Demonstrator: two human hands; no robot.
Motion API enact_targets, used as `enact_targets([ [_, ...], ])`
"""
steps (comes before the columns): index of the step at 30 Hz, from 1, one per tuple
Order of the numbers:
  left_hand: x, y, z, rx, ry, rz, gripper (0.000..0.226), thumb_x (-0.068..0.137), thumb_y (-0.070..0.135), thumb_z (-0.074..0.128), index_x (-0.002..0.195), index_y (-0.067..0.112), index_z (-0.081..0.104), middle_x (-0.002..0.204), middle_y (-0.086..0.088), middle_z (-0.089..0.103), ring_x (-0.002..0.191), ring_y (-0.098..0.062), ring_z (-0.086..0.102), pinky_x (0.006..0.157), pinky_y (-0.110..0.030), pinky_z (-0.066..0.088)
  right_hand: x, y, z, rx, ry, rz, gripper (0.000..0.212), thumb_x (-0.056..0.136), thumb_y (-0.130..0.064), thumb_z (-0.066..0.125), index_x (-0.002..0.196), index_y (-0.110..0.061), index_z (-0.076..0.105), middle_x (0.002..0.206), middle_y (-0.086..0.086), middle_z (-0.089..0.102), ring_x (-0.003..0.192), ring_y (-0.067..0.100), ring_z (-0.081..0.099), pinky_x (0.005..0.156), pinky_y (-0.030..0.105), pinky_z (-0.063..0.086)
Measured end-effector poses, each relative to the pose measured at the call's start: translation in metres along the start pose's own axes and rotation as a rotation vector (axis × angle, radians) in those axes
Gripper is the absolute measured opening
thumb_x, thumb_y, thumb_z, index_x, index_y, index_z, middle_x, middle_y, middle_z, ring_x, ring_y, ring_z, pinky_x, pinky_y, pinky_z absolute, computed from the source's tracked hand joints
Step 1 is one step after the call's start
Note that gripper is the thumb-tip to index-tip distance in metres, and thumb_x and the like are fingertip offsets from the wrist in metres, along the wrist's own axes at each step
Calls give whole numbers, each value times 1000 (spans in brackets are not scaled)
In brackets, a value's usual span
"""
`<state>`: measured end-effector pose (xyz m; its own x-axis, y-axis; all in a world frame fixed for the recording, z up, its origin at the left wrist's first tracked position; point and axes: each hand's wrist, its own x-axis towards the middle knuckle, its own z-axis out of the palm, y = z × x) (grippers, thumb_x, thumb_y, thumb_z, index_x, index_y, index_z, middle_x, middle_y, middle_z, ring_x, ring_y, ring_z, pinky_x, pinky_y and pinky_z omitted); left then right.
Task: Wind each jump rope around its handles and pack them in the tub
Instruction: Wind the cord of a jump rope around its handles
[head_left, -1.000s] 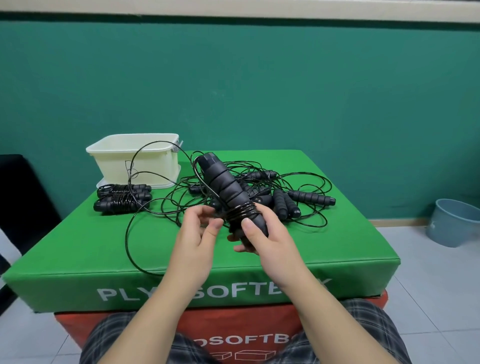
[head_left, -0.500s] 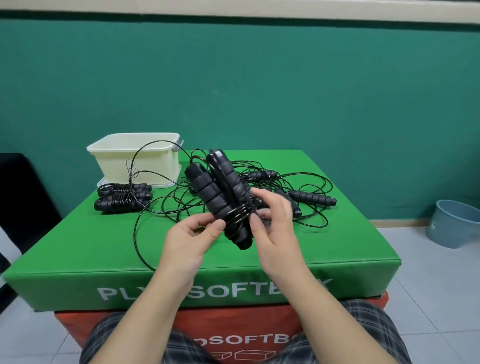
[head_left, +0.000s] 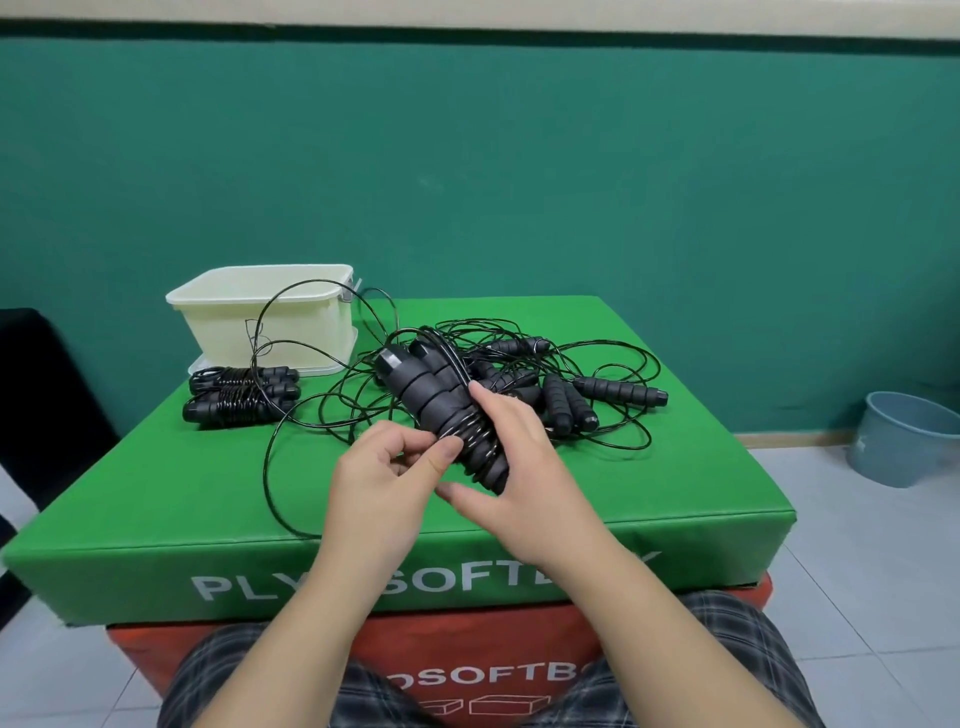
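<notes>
Two black ribbed jump rope handles (head_left: 423, 397) lie side by side, tilted up to the left above the green box. My right hand (head_left: 511, 467) grips their lower end, fingers over the top and thumb underneath. A few turns of thin black cord (head_left: 475, 431) circle the handles there. My left hand (head_left: 387, 470) pinches the cord just left of the handles. The free cord loops out left across the green top. Two wound ropes (head_left: 239, 397) lie at the left. The cream tub (head_left: 265, 325) stands behind them.
A tangle of loose ropes and handles (head_left: 561, 384) lies on the green soft box (head_left: 156, 499), which sits on a red box (head_left: 498, 670). A grey-blue bucket (head_left: 906, 444) stands on the floor at the right. A dark object fills the left edge.
The handle pair has dropped lower and my right hand has shifted its grip round it, thumb now under. My left hand has brought the cord in close against the handles.
</notes>
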<state>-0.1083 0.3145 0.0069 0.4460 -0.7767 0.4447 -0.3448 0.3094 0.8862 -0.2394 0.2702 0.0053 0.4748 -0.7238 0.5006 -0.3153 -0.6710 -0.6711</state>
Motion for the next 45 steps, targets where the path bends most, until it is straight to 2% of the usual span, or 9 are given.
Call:
enact_targets([
  [7, -1, -11, -4, -11, -293, 32, 24, 89, 29, 48, 107, 25, 65, 68, 23, 51, 39, -1, 38, 42, -12, 32, -2, 0, -9, 32, 138, 75, 67, 84, -21, 71, 142, -24, 39, 132, -12, 44, 119, -13, 36, 99, 0, 21],
  [10, 2, -20, -9, 83, -353, 67, 30, 93, 41, 45, 120, 37, 57, 62, 18, 50, 45, 2, 40, 48, -8, 30, -3, 0, -8, 222, 161, 175, 60, 82, -26, 69, 136, -36, 43, 130, -14, 51, 120, -3, 48, 104, 20, 36],
  [15, 0, -26, -6, 57, -353, 89, 26, 88, 40, 42, 109, 43, 57, 63, 12, 54, 46, -3, 34, 47, -19, 30, -5, -9, -9, 473, 139, 207, 48, 89, -11, 66, 127, -34, 47, 119, -8, 62, 101, 1, 61, 95, 24, 48],
  [22, 4, -25, 2, -139, -353, -77, 29, 84, 42, 39, 92, 17, 52, 56, 14, 46, 48, -4, 34, 45, -17, 28, -5, -11, 1, 672, 109, 187, 39, 80, -31, 61, 117, -34, 48, 116, 12, 54, 99, 34, 63, 69, 32, 58],
  [29, 0, -9, 1, -221, -98, -75, 10, 90, 22, 57, 81, 20, 57, 48, 16, 49, 45, 2, 38, 45, -12, 30, -1, -14, -3, 300, 109, 57, 42, 79, -59, 47, 120, -62, 37, 117, -18, 52, 110, 5, 54, 99, 29, 43],
  [34, -1, -5, -5, -44, 26, -47, 26, 78, 28, 67, 61, 14, 53, 41, 12, 42, 41, -3, 33, 41, -14, 23, 1, -5, -4, 154, 236, -106, 29, 93, -24, 50, 114, -41, 61, 121, -12, 40, 108, -3, 46, 97, 10, 33],
  [37, -2, -4, -4, -2, 74, -59, 31, 76, 25, 73, 58, 10, 53, 45, 9, 39, 40, -4, 30, 40, -15, 22, 1, -5, -4, 108, 181, -95, 28, 94, -26, 49, 116, -23, 66, 117, -11, 45, 111, -9, 42, 96, 4, 28],
  [41, -4, -6, -4, 11, 56, -51, 31, 77, 33, 71, 58, 13, 57, 46, 8, 43, 42, -5, 30, 42, -18, 24, 0, -5, -3, -24, 40, -70, 64, 78, -49, 64, 132, -18, 48, 132, -5, 40, 127, 0, 37, 108, 13, 25],
  [45, -8, -5, -6, 104, -10, 104, 20, 83, 34, 67, 67, 23, 63, 62, 12, 60, 54, -3, 48, 53, -15, 37, -1, 0, -2, -189, -4, -18, 86, 73, -32, 80, 144, -18, 34, 141, -4, 39, 132, 13, 33, 110, 18, 20],
])
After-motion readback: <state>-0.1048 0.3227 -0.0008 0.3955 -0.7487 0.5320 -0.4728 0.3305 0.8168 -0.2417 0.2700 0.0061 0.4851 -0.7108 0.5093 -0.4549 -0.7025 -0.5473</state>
